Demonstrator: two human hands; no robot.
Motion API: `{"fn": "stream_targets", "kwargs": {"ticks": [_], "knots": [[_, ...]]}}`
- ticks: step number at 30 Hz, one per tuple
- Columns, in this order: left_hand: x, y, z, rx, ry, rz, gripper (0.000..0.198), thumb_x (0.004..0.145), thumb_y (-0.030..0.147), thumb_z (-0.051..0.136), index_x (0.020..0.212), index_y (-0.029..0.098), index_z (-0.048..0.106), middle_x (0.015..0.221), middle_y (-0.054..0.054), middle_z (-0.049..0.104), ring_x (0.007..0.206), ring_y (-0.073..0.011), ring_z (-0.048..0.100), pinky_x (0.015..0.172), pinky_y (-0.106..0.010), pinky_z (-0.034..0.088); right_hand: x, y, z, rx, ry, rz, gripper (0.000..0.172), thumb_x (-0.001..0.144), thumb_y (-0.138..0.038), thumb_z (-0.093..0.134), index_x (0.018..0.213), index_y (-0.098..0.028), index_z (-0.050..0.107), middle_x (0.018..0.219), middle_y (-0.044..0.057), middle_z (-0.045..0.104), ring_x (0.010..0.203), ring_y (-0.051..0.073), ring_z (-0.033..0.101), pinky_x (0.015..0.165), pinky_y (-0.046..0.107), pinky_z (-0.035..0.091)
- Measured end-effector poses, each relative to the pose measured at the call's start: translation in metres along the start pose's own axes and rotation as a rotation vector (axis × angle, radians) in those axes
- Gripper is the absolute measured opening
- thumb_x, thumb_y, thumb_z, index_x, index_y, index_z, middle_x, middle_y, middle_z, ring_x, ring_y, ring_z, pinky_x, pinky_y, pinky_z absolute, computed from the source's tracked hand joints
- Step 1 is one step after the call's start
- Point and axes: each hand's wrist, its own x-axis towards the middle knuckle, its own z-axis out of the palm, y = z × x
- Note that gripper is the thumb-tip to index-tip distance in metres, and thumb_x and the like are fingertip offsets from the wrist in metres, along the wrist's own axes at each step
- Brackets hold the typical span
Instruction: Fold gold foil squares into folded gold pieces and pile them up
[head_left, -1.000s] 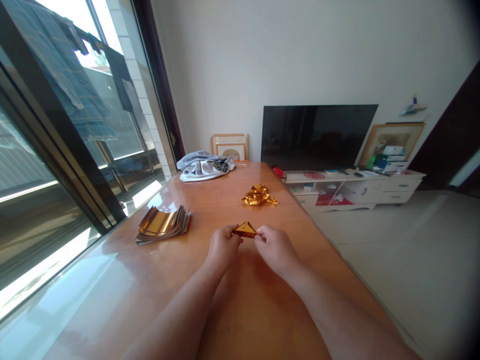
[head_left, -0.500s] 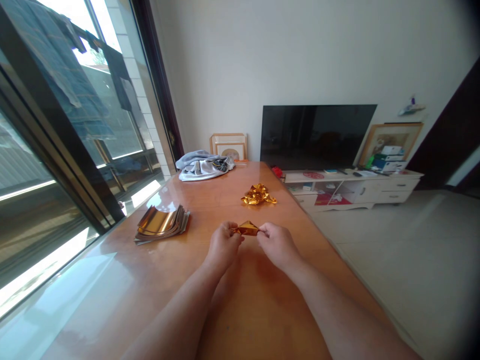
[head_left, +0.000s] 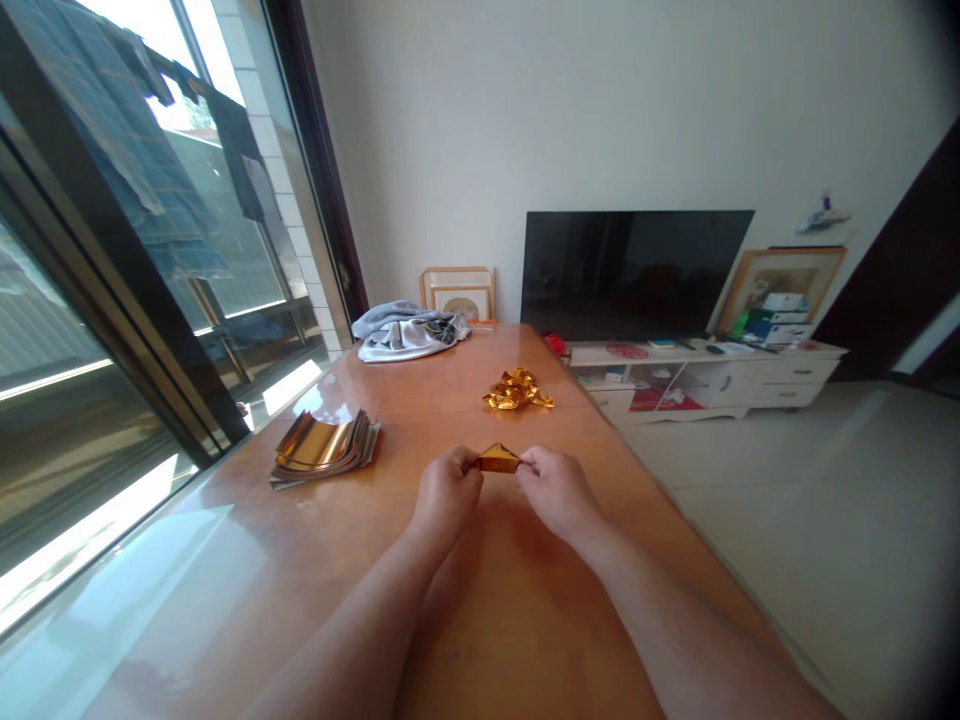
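Between my two hands is a folded piece of gold foil paper [head_left: 499,460], with a pointed top and a flat lower band. My left hand [head_left: 452,490] pinches its left end, thumb and fingers closed. Its right end is gripped the same way by my right hand [head_left: 556,485]. Just beyond, a small pile of folded gold foil pieces [head_left: 519,390] lies on the wooden table [head_left: 315,580]. To the left rests a curved stack of gold foil sheets [head_left: 322,445].
Grey cloth [head_left: 409,335] is heaped at the table's far end, near framed pictures [head_left: 457,285]. A television [head_left: 637,275] stands on a white cabinet [head_left: 739,380] beyond the table's right edge. A glass sliding door [head_left: 187,350] runs along the left.
My left fingers have closed in more tightly on the left end of the folded foil, and its front band now sits straighter. The pile and the stack have not moved.
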Motion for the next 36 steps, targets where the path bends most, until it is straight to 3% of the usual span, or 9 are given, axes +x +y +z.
{"fn": "stream_targets", "kwargs": {"ticks": [8,14,17,29,36], "knots": [[-0.002,0.005,-0.002,0.069,-0.050,0.033,0.028,0.077,0.015,0.051,0.089,0.018,0.077,0.078,-0.004,0.073,0.073,-0.0177,0.064,0.064,-0.025,0.040,0.001,0.003,0.000,0.001,-0.010,-0.010,0.019,0.086,-0.025,0.051,0.073,-0.020,0.064,0.068,0.003,0.069,0.061,0.016,0.060,0.052,0.023,0.034],[0.001,0.003,-0.002,-0.194,-0.103,-0.207,0.028,0.077,0.018,0.053,0.093,0.015,0.075,0.070,-0.005,0.071,0.064,-0.0159,0.063,0.057,-0.023,0.043,0.006,0.011,0.008,0.190,0.024,0.064,0.016,0.085,-0.026,0.052,0.092,-0.021,0.065,0.074,0.002,0.072,0.064,0.016,0.066,0.056,0.023,0.043],[0.000,0.004,-0.002,-0.352,-0.127,-0.281,0.032,0.075,0.016,0.055,0.100,0.013,0.074,0.072,-0.005,0.071,0.064,-0.0149,0.064,0.058,-0.022,0.047,0.007,0.014,0.011,0.280,-0.013,0.107,0.014,0.085,-0.028,0.053,0.093,-0.020,0.063,0.072,0.002,0.071,0.060,0.016,0.066,0.054,0.023,0.046],[-0.004,0.014,-0.010,-0.512,-0.178,-0.313,0.028,0.074,0.016,0.056,0.095,0.012,0.075,0.069,-0.003,0.068,0.062,-0.0125,0.061,0.060,-0.022,0.048,0.006,0.008,0.007,0.329,0.024,0.036,0.039,0.085,-0.032,0.057,0.119,-0.017,0.068,0.081,0.005,0.074,0.070,0.019,0.068,0.065,0.029,0.054],[-0.006,0.016,-0.013,-0.594,-0.204,-0.344,0.028,0.073,0.017,0.058,0.094,0.011,0.075,0.070,-0.004,0.068,0.062,-0.0125,0.061,0.062,-0.023,0.048,0.009,0.012,0.012,0.441,-0.024,0.067,0.037,0.087,-0.035,0.054,0.116,-0.016,0.068,0.088,0.006,0.075,0.072,0.019,0.070,0.066,0.030,0.056]]}}
